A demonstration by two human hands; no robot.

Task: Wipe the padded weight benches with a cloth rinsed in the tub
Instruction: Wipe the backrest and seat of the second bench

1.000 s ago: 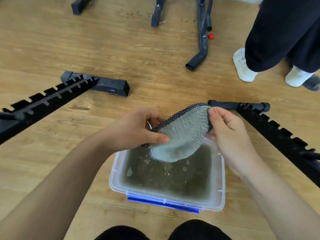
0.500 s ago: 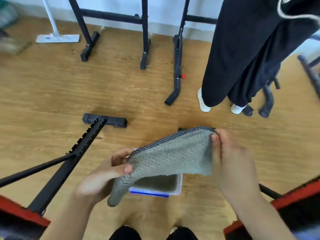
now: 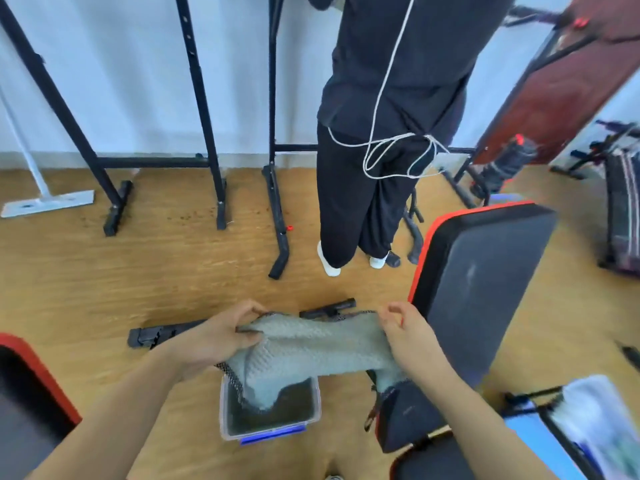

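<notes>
The grey cloth (image 3: 311, 351) (dotted mesh along one edge) is held stretched above the clear tub (image 3: 224, 415) of murky water (image 3: 294, 405) at 6 o'clock, one corner hanging over the water. The left grip (image 3: 221, 341) pinches the cloth's 9 o'clock end; the right grip (image 3: 412, 337) seems curled over its 3 o'clock end. A black, red-edged padded bench (image 3: 485, 282) stands at 2 o'clock of the tub

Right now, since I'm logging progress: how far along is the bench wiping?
Rinsing looks done: the cloth is up over the tub. In hand: left hand and right hand hold it spread. Remaining: the bench at right, cloth not yet on it.
</notes>
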